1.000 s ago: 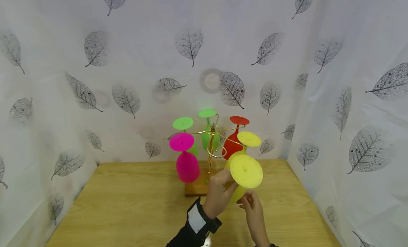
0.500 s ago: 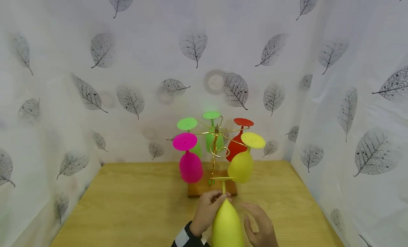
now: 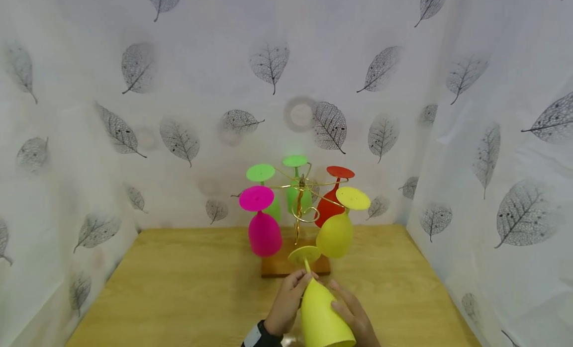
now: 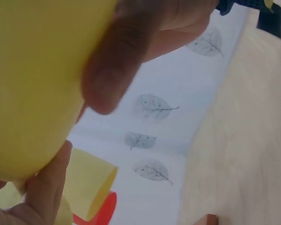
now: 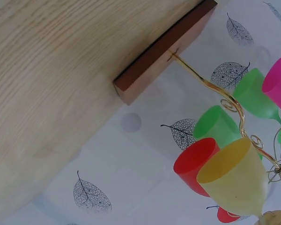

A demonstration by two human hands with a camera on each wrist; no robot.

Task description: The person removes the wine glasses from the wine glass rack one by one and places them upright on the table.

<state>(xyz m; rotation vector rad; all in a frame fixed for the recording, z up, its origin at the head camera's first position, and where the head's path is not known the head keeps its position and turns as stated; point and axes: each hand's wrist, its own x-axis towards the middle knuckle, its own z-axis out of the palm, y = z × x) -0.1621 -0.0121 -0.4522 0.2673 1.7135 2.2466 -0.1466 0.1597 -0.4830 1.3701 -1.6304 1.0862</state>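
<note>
A yellow plastic wine glass (image 3: pixel 323 314) is held in front of the rack, foot up and mouth down, its bowl leaning to the lower right. My left hand (image 3: pixel 285 298) pinches its stem just above the bowl. From the right, my right hand (image 3: pixel 353 314) holds the side of the bowl, with a digit pressed on the yellow wall in the left wrist view. Behind them stands a gold wire glass rack (image 3: pixel 297 215) on a brown wooden base (image 3: pixel 279 268). Another yellow glass (image 3: pixel 336 235) hangs at the rack's right front.
Upside down on the rack hang a magenta glass (image 3: pixel 264 235) at left front, two green glasses (image 3: pixel 261 173) behind, and a red glass (image 3: pixel 329 205) at right. The wooden table (image 3: pixel 188 287) ends at a white leaf-printed curtain (image 3: pixel 215 63).
The held glass has come away from the rack, lower and nearer to me, and its bowl has tilted rightward. My right hand has let go, then taken hold of the bowl's side.
</note>
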